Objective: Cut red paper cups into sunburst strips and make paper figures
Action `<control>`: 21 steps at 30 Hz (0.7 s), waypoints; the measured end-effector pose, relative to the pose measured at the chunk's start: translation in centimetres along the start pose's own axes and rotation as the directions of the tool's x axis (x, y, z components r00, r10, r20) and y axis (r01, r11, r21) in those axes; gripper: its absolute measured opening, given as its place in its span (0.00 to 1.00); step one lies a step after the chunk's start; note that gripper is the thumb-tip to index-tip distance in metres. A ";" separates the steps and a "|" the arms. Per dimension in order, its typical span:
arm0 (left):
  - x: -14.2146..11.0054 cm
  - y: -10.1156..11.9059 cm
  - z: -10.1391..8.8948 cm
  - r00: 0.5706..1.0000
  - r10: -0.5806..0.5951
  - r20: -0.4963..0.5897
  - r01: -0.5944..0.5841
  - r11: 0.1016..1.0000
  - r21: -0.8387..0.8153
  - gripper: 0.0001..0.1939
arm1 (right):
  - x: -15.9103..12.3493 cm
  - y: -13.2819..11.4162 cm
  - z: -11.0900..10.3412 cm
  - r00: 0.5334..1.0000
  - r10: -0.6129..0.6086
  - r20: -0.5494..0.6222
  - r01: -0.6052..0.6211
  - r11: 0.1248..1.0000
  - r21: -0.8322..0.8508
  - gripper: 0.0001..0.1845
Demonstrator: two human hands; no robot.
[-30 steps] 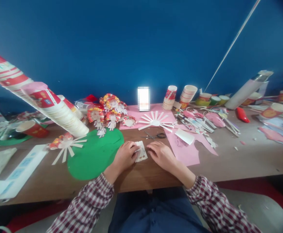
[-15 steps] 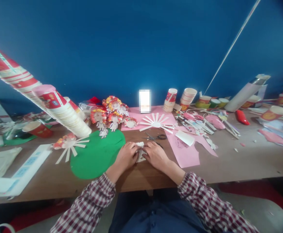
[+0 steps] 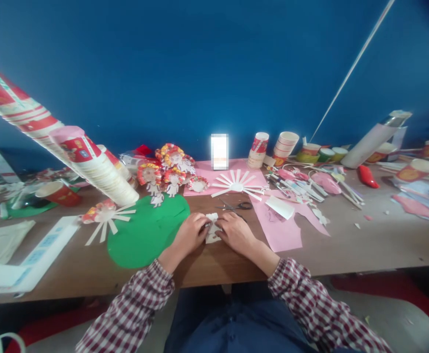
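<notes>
A small white piece of paper [image 3: 212, 238] lies on the table right before me, between my two hands. My left hand [image 3: 192, 232] has its curled fingers on the paper's left edge. From the other side my right hand [image 3: 236, 230] grips the right edge, its bent fingers covering part of the sheet. Scissors [image 3: 236, 205] with dark handles lie just beyond the hands. Left of my left hand is a green rounded sheet [image 3: 144, 240]. A pink sheet [image 3: 279, 230] is to the right of my right hand.
A long leaning stack of paper cups [image 3: 104, 176] stands at the left, beside flower-framed paper figures [image 3: 172, 179]. A fringed paper cup [image 3: 236, 185] lies spread on pink paper. Upright cup stacks [image 3: 257, 152], brushes or pens [image 3: 303, 186] and a white roll [image 3: 369, 142] are at right.
My right hand has moved left, from beside the paper onto its right edge. The left hand stays at the left edge. The view has shifted slightly.
</notes>
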State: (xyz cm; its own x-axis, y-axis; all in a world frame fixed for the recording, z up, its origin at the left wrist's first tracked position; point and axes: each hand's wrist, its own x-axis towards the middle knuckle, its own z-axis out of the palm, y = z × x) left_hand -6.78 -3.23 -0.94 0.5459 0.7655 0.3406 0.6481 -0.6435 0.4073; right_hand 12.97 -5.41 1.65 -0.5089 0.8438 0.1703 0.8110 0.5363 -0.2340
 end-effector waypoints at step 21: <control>0.8 0.1 -0.9 0.985 -0.164 -0.054 0.159 0.984 -0.081 0.11 | 0.1 0.2 0.3 0.999 0.033 -0.035 -0.030 0.997 0.073 0.20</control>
State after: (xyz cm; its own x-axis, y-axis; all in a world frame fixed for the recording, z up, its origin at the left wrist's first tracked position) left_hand -6.73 -2.71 0.17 0.4028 0.8596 0.3144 0.6820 -0.5109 0.5233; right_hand 12.95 -5.23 1.33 -0.4717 0.8597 0.1963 0.8026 0.5107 -0.3081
